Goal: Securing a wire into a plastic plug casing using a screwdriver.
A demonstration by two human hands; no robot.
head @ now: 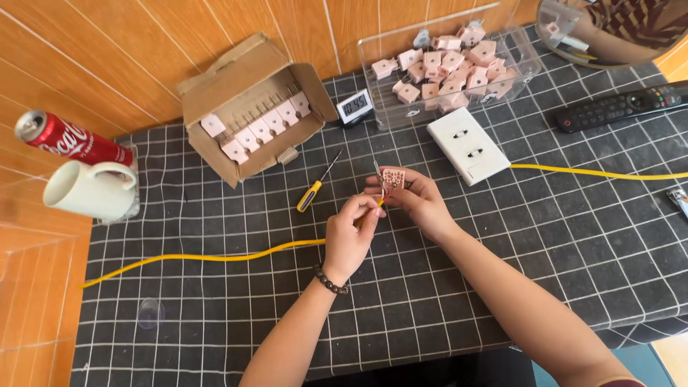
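Two hands meet over the middle of the tabletop [502, 236], and between them I see a small pink plug part [394, 178] with metal prongs. My right hand [419, 201] has its fingers clamped on that part, holding it just above the checked cloth. My left hand [350, 233] has its fingers pinched together on a thin yellow-handled tool [378, 203] touching the part's underside. A yellow cable [215, 256] runs out leftward from beneath the left hand. Just beyond lies a yellow screwdriver [315, 188]. Farther back sit a cardboard box [244, 107] of pink parts, a clear bin [451, 68] of more, and a white socket block [469, 145].
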